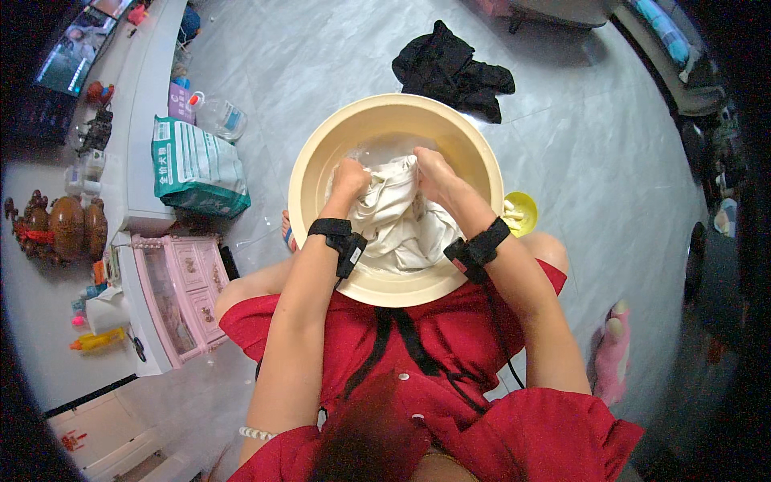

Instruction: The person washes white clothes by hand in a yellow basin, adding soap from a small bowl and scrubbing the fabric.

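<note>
A round cream plastic basin (394, 295) stands before me at my knees. Wet white cloth (385, 211) lies bunched in it, with some water and suds around its edges. My left hand (351, 179) is closed on the cloth at its upper left. On the other side, my right hand (432, 172) grips a raised fold of the same cloth near the basin's middle. The fingertips of both hands are partly hidden. Each wrist wears a black strap with a small device.
Black clothing (452, 69) lies on the grey floor beyond the basin. A yellow bowl (529, 211) with pale pieces stands at its right. To the left are a green and white bag (202, 165), a clear plastic jug (223, 117) and a pink drawer cabinet (187, 265). A pink plush toy (611, 367) lies at right.
</note>
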The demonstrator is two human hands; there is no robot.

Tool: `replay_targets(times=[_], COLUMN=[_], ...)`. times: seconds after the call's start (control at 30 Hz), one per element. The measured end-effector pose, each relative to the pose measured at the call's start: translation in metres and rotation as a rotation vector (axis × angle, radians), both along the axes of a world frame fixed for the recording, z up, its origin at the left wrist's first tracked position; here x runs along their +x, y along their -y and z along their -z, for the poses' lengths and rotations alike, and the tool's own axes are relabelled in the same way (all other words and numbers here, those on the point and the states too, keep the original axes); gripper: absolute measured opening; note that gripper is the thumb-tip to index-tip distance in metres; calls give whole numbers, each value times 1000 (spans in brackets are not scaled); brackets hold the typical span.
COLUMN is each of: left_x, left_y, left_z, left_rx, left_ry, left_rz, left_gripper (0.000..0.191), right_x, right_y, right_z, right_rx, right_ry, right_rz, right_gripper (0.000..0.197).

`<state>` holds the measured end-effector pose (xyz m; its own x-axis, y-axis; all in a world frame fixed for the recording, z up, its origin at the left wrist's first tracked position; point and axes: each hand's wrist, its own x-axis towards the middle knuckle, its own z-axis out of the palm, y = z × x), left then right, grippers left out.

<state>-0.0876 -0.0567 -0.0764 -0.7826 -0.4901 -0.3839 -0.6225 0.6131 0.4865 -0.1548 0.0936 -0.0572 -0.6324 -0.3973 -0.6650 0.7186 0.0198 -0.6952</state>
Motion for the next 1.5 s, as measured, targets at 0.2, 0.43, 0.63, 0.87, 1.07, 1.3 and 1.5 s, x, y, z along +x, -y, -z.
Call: replay_targets(times=[0.2,0.43,0.63,0.87,1.07,1.3,1.5], left_x=[12,18,11,9,27,16,44], left_y=[-66,-107,-104,-79,-126,-49,-15], left_z=[-59,-83,-71,-74,-85,-76,-88], left_rx=[331,-315,-311,-379,-331,-309,672], left_ry=[-549,-547,-544,-484,-582,-422,-396], left_rz=[71,-42,-81,-133,-21,-97,-182], left_gripper=[23,32,39,36,34,34,37], right_x=[-2,20,15,34,16,38,23], right_y=[1,7,8,18,5,9,-10], right_z=[0,-9,-19,-27,-24,-58,-85], right_rx=[-73,-433,-228,-154,-193,-157,-398], right_ry=[144,110,202,110,100,109,85], right_rz=[2,123,125,35,89,-72,-43], right_gripper=[25,22,29,31,28,35,50])
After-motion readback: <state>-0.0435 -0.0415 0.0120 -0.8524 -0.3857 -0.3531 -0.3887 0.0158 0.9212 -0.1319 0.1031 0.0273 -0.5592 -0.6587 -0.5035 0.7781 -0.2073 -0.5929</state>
